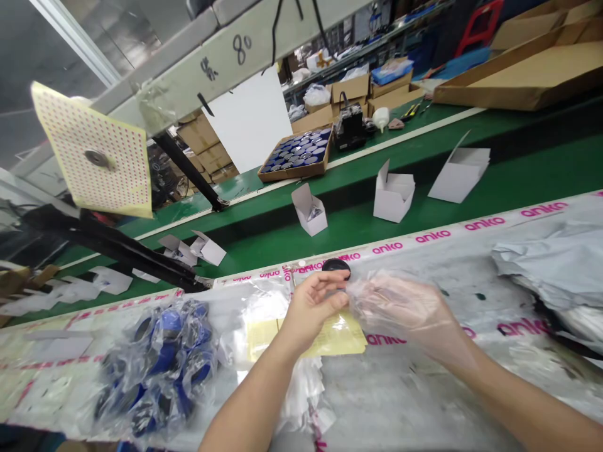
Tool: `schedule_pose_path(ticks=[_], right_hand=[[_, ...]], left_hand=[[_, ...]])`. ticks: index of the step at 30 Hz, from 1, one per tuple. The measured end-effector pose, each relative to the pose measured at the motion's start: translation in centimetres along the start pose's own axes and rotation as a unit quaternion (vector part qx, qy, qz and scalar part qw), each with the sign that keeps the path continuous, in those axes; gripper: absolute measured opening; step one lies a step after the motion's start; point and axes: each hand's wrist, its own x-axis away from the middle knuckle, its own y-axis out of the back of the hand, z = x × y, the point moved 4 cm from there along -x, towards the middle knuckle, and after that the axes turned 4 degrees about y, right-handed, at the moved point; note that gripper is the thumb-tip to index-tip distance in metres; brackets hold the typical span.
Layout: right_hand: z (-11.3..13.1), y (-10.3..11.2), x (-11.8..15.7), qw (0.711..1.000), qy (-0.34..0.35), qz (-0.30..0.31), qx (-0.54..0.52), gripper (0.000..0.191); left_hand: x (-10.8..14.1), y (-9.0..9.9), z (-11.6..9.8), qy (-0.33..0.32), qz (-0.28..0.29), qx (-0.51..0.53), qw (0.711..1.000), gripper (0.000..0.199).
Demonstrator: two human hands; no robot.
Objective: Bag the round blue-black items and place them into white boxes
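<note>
My left hand (316,306) is closed, its fingertips and thumb pinching the edge of a clear plastic bag (365,301). Facing it, my right hand (407,304) has the thin film of that bag over its fingers and back, with the fingers drawn together on the plastic; their tips are blurred. A black round lid-like piece (336,268) lies just beyond my left fingertips. Below my hands are a yellow sheet (342,339) and a stack of clear plastic bags (301,392) on the wrapped tabletop.
Several blue cylindrical items in clear bags (164,358) are piled on the left. Open white boxes (394,196) stand along the green belt (348,220). Beyond are a carton of blue round pieces (296,154) and a dotted yellow sheet (94,157). Grey plastic bags (560,263) lie right.
</note>
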Motion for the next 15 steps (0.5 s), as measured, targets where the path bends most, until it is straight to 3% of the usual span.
schedule_pose_path(ticks=[3,5,7,10,15], right_hand=[[0.9,-0.5,0.2,1.000,0.005,-0.002,-0.013,0.026],[1.0,-0.2,0.5,0.999,0.000,-0.043,-0.007,0.026],[0.7,0.1,0.6,0.998,-0.014,-0.066,0.003,0.028],[0.3,0.0,0.6,0.998,-0.031,-0.042,0.018,0.033],[0.7,-0.6,0.6,0.998,0.032,-0.052,0.034,0.027]], left_hand=[[-0.3,-0.1,1.5,0.010,-0.039,-0.025,0.999,0.045],[-0.2,0.1,2.0,0.003,-0.064,-0.019,0.998,0.044],[0.0,0.1,2.2,0.006,-0.048,0.013,0.999,0.043],[0.3,-0.1,2.1,0.019,-0.005,0.065,0.998,0.040],[0.3,-0.2,2.9,0.065,-0.016,0.042,0.997,0.059]])
